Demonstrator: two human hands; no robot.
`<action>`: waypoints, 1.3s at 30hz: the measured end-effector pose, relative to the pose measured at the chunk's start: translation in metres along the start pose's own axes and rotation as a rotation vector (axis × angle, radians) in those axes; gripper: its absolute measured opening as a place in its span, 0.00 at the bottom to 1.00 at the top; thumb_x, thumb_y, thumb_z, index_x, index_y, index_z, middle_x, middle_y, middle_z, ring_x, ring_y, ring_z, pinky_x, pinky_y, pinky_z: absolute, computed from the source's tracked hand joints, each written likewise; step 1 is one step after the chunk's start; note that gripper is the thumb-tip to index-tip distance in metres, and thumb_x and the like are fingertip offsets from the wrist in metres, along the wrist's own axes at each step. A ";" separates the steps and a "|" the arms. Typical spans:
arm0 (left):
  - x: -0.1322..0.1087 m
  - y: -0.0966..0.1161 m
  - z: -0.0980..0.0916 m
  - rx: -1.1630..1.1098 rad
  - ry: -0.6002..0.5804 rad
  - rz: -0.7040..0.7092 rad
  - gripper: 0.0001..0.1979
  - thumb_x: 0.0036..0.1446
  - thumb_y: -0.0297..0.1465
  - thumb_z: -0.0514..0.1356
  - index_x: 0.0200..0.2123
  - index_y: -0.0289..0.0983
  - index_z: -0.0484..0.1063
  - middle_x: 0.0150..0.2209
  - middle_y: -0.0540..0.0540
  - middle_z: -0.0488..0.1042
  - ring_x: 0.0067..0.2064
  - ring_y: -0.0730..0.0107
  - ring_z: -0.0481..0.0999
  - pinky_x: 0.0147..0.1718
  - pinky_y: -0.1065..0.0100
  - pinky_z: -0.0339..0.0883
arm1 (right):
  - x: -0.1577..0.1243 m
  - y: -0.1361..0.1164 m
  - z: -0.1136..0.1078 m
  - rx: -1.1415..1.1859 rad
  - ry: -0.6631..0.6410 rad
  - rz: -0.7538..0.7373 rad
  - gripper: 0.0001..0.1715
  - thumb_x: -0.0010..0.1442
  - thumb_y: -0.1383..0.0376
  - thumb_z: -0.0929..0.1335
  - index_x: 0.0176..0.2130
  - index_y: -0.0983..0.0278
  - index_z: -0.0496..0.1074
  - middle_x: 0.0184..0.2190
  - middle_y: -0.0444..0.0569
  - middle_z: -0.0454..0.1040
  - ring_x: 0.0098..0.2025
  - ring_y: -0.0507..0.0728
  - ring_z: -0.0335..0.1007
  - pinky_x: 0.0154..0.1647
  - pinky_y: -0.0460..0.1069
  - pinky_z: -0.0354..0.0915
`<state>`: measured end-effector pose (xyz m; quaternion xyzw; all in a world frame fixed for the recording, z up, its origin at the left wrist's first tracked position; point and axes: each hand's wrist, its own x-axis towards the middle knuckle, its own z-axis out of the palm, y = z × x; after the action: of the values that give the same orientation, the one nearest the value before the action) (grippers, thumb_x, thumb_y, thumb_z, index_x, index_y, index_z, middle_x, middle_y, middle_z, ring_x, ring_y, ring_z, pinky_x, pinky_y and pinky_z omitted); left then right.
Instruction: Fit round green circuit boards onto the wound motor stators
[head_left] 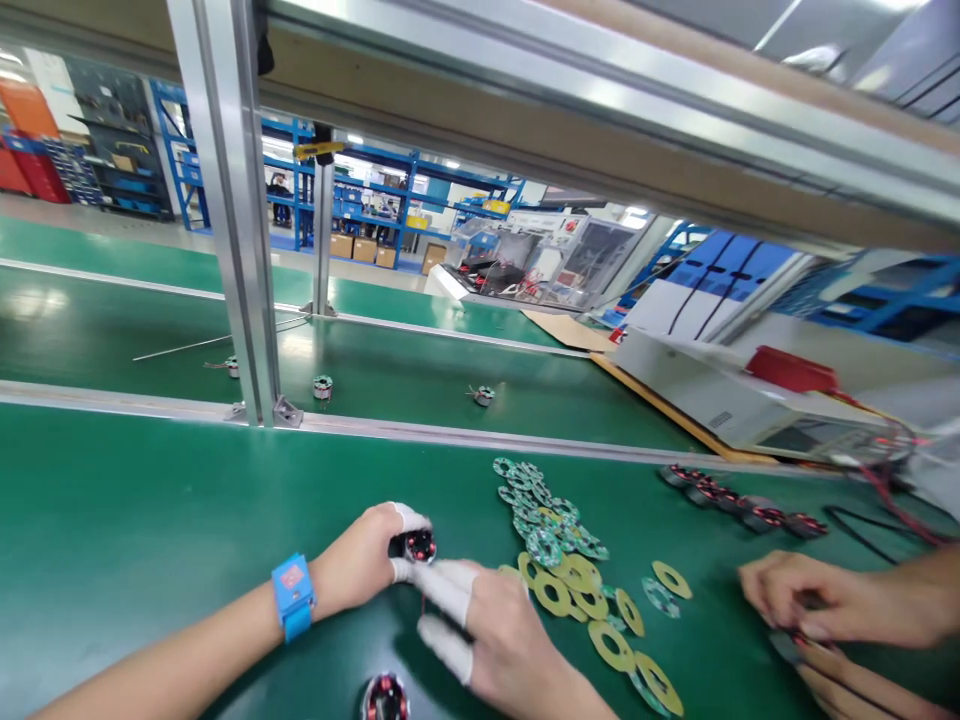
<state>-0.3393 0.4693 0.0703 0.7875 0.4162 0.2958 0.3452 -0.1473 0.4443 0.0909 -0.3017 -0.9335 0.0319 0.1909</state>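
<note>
My left hand (375, 550), with white finger covers and a blue wrist strap (293, 597), grips a small motor stator (421, 545) with dark body and copper-red windings. Just below and right of it is my right hand (480, 620), also in white finger covers. Its fingertips reach to the stator's lower edge, fingers apart; whether they press on it I cannot tell. Another wound stator (385, 697) lies on the green bench near the bottom edge. Right of my right hand spread green ring-shaped circuit boards (544, 546) and yellow insulating rings (553, 594).
Another person's hands (840, 610) work at the right on a dark part. A row of several stators (739, 503) lies behind them. Beyond the metal rail (420, 434) sit stators with boards (322, 387). An aluminium post (232, 220) stands at the left; a grey instrument box (735, 390) at the right.
</note>
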 end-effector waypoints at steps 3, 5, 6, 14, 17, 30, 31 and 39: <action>0.000 -0.005 0.001 -0.036 0.028 -0.017 0.16 0.46 0.24 0.63 0.42 0.37 0.71 0.40 0.48 0.73 0.40 0.67 0.71 0.42 0.68 0.64 | 0.015 0.047 -0.019 -0.125 0.140 0.533 0.15 0.60 0.63 0.61 0.43 0.61 0.73 0.38 0.52 0.77 0.39 0.59 0.72 0.41 0.52 0.66; -0.001 -0.007 0.001 -0.040 0.033 -0.022 0.19 0.45 0.23 0.61 0.44 0.37 0.71 0.42 0.46 0.73 0.43 0.65 0.71 0.45 0.65 0.64 | 0.028 0.085 -0.031 -0.224 0.092 0.772 0.15 0.58 0.62 0.62 0.39 0.64 0.75 0.36 0.56 0.76 0.39 0.63 0.71 0.39 0.55 0.65; -0.001 -0.008 0.001 -0.036 0.031 -0.023 0.22 0.44 0.21 0.60 0.46 0.37 0.70 0.44 0.45 0.72 0.45 0.64 0.70 0.48 0.64 0.63 | 0.033 0.102 -0.035 -0.241 0.091 0.801 0.13 0.55 0.64 0.64 0.36 0.67 0.76 0.35 0.59 0.75 0.40 0.65 0.70 0.39 0.57 0.64; 0.001 0.003 -0.016 -0.051 0.284 -0.094 0.18 0.49 0.22 0.53 0.45 0.36 0.68 0.47 0.42 0.69 0.50 0.63 0.67 0.53 0.60 0.59 | 0.039 0.097 -0.013 -0.060 0.119 0.696 0.11 0.51 0.66 0.67 0.36 0.65 0.76 0.33 0.53 0.76 0.36 0.60 0.71 0.39 0.53 0.66; 0.003 0.018 -0.023 -0.036 0.320 -0.050 0.09 0.56 0.31 0.54 0.39 0.37 0.70 0.41 0.44 0.72 0.44 0.63 0.68 0.47 0.62 0.62 | 0.041 0.056 -0.004 0.198 0.133 0.597 0.13 0.52 0.63 0.67 0.39 0.62 0.75 0.32 0.48 0.77 0.31 0.55 0.72 0.33 0.48 0.69; 0.005 0.027 -0.013 0.143 0.207 -0.141 0.13 0.54 0.40 0.56 0.28 0.36 0.70 0.30 0.48 0.70 0.35 0.66 0.66 0.34 0.67 0.59 | 0.029 0.022 -0.007 0.343 0.215 0.470 0.17 0.47 0.61 0.70 0.39 0.63 0.76 0.33 0.52 0.74 0.27 0.55 0.68 0.25 0.49 0.68; 0.004 0.024 -0.010 0.254 0.197 -0.137 0.17 0.49 0.45 0.60 0.30 0.36 0.71 0.32 0.46 0.70 0.37 0.62 0.66 0.35 0.65 0.59 | 0.026 0.025 -0.006 0.347 0.206 0.520 0.17 0.47 0.61 0.70 0.38 0.64 0.76 0.31 0.52 0.74 0.27 0.55 0.67 0.24 0.49 0.68; 0.003 0.003 0.003 0.511 0.072 -0.177 0.21 0.39 0.46 0.68 0.32 0.37 0.72 0.34 0.46 0.71 0.39 0.59 0.66 0.36 0.63 0.59 | 0.027 0.028 0.006 0.615 0.118 0.722 0.18 0.47 0.57 0.67 0.34 0.67 0.75 0.28 0.50 0.72 0.27 0.55 0.67 0.22 0.47 0.66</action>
<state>-0.3339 0.4699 0.0713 0.7986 0.5564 0.1781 0.1448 -0.1539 0.4827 0.0898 -0.5376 -0.7038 0.3538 0.3009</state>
